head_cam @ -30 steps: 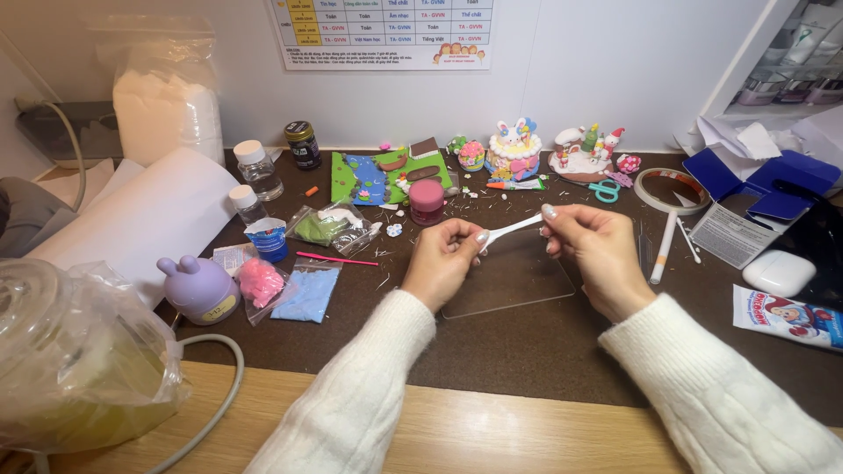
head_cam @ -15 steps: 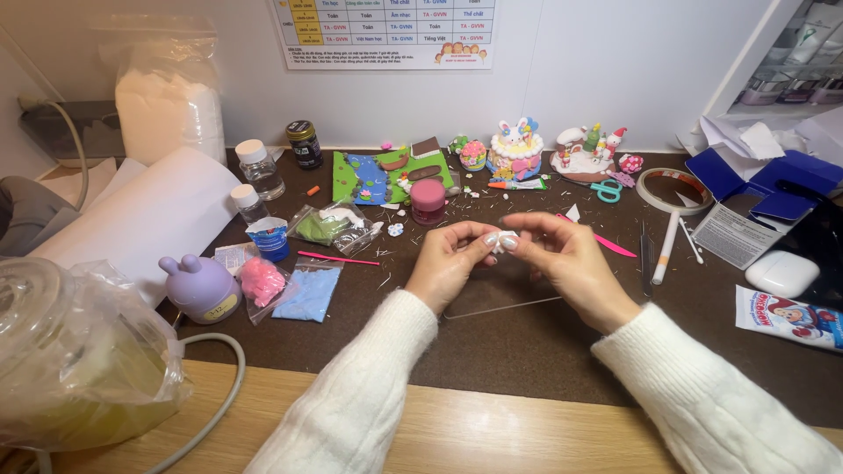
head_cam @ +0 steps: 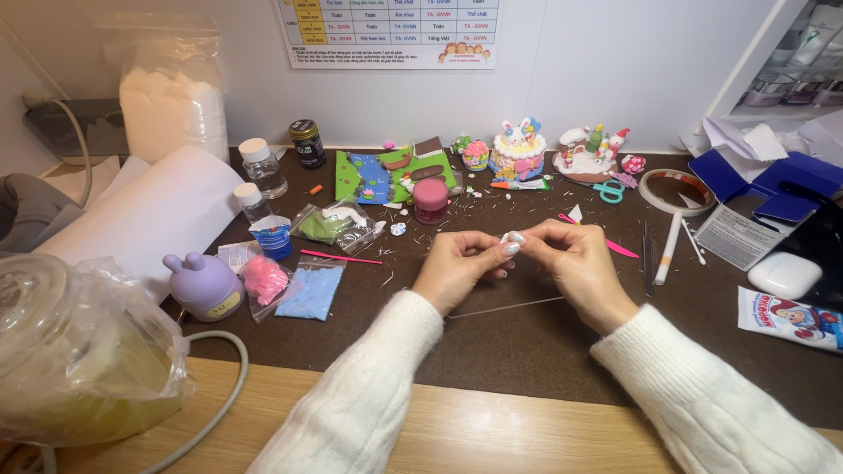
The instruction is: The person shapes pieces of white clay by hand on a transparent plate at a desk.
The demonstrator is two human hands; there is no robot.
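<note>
White clay lump [head_cam: 513,238]: you've got it pinched between both hands, above the dark mat [head_cam: 527,342] at centre.
Handling: looks soft, light, likely easy to dent; take it by fingertips only.
Left hand [head_cam: 457,268]: fingertips pressed onto the lump.
Right hand [head_cam: 575,259]: thumb and forefinger closed on it too.
Hidden: your fingers cover most of the lump; its shape is unclear.
Nearby: pink tool [head_cam: 606,241] just behind your right hand.

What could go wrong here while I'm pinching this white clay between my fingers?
The white clay sits pinched between left hand and right hand above a desk strewn with tiny scraps; if dropped, it might pick them up. The pink tool lies just behind your right hand; a sweep could knock it.
</note>
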